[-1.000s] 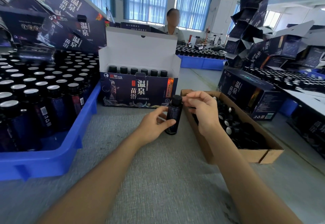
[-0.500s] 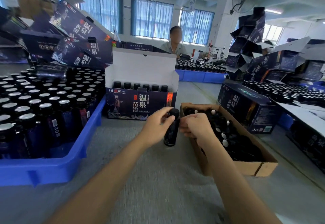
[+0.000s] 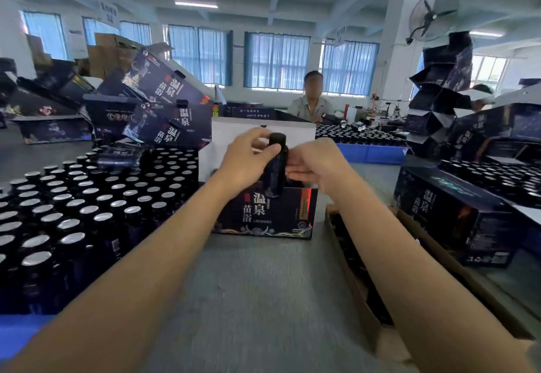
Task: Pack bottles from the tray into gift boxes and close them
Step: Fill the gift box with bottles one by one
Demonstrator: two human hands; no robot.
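We note the left hand point(image 3: 247, 160) gripping a bottle point(image 3: 274, 175) upright just above the open box point(image 3: 263, 217). The right hand point(image 3: 317, 164) touches the bottle's side, fingers straight. A full tray point(image 3: 17, 325) sits left of the box.

left hand point(image 3: 246, 161): bare | right hand point(image 3: 317, 167): bare | both forearms point(image 3: 164, 255): bare to frame edge

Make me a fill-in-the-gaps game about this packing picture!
The left hand grips ____ bottle, and the right hand touches it.
The inside of the gift box lid is ____.
The tray full of bottles has a ____ rim.
Missing words: one; white; blue.
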